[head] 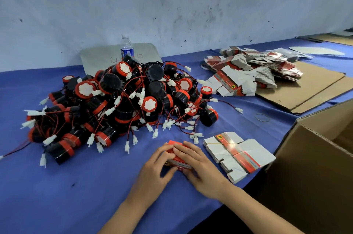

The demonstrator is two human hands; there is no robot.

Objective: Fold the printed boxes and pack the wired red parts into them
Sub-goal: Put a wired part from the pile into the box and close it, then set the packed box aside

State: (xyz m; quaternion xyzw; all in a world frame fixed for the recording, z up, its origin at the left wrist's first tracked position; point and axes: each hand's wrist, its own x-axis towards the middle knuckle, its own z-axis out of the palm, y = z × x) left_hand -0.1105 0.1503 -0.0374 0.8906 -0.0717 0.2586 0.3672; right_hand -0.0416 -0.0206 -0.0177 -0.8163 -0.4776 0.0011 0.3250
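A small red printed box (pixel 176 161) stands on the blue cloth near the front edge. My left hand (pixel 156 166) grips its left side and my right hand (pixel 198 165) holds its top and right side, fingers curled over it. Behind them lies a big heap of red and black wired parts (pixel 118 103) with white plugs. A banded stack of flat printed boxes (pixel 238 153) lies just right of my right hand. The hands hide what is inside the box.
A large open cardboard carton (pixel 315 166) stands at the right. More flat printed boxes (pixel 254 69) are piled at the back right on a cardboard sheet (pixel 309 88). A water bottle (pixel 126 46) stands behind the heap. A rubber band (pixel 262 117) lies on the blue cloth (pixel 76 186).
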